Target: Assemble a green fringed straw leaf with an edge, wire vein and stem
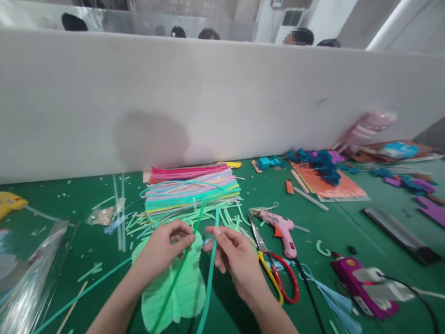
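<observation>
Between thumb and fingers, my left hand (167, 245) pinches a green pipe cleaner (173, 287) that slants down toward me. My right hand (236, 254) grips a teal pipe cleaner (208, 290), which hangs nearly upright beside it. The two stems are apart at the hands. Under them on the table lies a pale green, fuzzy, leaf-like piece (191, 302), partly covered by my left hand and the green stem. Just beyond my hands is a stack of pipe cleaners (193, 190) in pink, lilac, teal and yellow, with short cut green bits (229, 218) in front.
Right of my hands lie scissors (293, 293) with red and yellow handles, a pink glue gun (285, 232) with a black cord, and a purple power strip (352, 282). A yellow glue gun (6, 208) and plastic sleeves (38, 270) are at left. A white partition (213, 98) stands behind.
</observation>
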`<move>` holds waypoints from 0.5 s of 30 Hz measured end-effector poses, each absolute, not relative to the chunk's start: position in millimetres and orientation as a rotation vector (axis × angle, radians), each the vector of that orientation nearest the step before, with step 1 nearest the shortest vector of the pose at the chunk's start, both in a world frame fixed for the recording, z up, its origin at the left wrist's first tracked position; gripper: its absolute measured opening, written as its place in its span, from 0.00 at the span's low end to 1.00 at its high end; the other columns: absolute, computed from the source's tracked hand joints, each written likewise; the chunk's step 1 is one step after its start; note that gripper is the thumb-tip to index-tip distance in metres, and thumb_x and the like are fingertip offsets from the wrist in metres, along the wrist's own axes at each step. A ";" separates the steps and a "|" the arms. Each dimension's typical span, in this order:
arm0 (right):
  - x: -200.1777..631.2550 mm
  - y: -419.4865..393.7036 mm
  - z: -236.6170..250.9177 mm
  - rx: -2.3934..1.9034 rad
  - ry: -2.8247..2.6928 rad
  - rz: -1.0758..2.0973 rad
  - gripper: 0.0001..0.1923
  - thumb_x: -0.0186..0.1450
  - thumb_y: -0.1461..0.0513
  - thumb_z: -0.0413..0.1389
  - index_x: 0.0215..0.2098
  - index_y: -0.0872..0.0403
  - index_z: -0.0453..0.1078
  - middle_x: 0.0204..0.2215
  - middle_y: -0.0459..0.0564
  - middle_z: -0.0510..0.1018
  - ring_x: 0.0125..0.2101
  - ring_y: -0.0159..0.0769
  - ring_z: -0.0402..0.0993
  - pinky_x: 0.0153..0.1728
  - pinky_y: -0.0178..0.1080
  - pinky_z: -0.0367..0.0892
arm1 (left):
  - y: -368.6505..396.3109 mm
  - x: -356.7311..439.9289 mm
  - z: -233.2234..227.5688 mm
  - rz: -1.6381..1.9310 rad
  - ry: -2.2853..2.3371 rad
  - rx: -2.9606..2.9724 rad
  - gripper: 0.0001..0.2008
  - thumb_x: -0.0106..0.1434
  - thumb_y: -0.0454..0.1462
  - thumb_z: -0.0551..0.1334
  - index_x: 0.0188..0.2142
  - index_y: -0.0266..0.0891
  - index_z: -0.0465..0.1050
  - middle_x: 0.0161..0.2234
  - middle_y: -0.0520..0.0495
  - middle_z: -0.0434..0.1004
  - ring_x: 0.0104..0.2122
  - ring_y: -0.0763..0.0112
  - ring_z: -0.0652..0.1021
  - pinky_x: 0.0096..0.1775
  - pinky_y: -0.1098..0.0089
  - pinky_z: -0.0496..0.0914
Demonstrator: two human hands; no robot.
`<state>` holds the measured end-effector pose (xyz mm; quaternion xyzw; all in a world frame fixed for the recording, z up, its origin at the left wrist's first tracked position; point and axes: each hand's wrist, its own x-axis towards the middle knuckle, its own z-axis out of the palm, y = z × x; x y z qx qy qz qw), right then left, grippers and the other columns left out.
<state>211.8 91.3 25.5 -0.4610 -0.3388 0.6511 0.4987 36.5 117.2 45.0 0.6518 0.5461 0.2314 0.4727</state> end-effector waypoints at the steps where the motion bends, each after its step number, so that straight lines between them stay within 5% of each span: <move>1: 208.7 94.4 28.3 -1.105 -0.849 1.557 0.19 0.60 0.49 0.59 0.40 0.56 0.76 0.25 0.47 0.75 0.15 0.23 0.62 0.14 0.29 0.55 | 118.5 35.4 49.5 0.660 1.285 1.469 0.11 0.60 0.44 0.59 0.35 0.39 0.67 0.28 0.52 0.70 0.27 0.71 0.73 0.29 0.71 0.69; 7: 195.3 111.7 52.6 -1.098 -1.066 1.428 0.20 0.61 0.49 0.58 0.37 0.58 0.78 0.15 0.41 0.64 0.15 0.24 0.57 0.16 0.30 0.53 | 117.4 33.8 65.5 0.799 1.192 1.283 0.09 0.56 0.41 0.65 0.33 0.38 0.71 0.28 0.53 0.71 0.26 0.74 0.72 0.30 0.73 0.68; 15: 180.7 115.6 62.4 -1.060 -1.147 1.415 0.18 0.60 0.51 0.59 0.37 0.56 0.79 0.21 0.43 0.67 0.18 0.26 0.59 0.16 0.31 0.57 | 116.1 26.2 66.0 0.814 1.154 1.272 0.08 0.56 0.40 0.65 0.32 0.38 0.72 0.26 0.53 0.73 0.25 0.74 0.71 0.30 0.73 0.66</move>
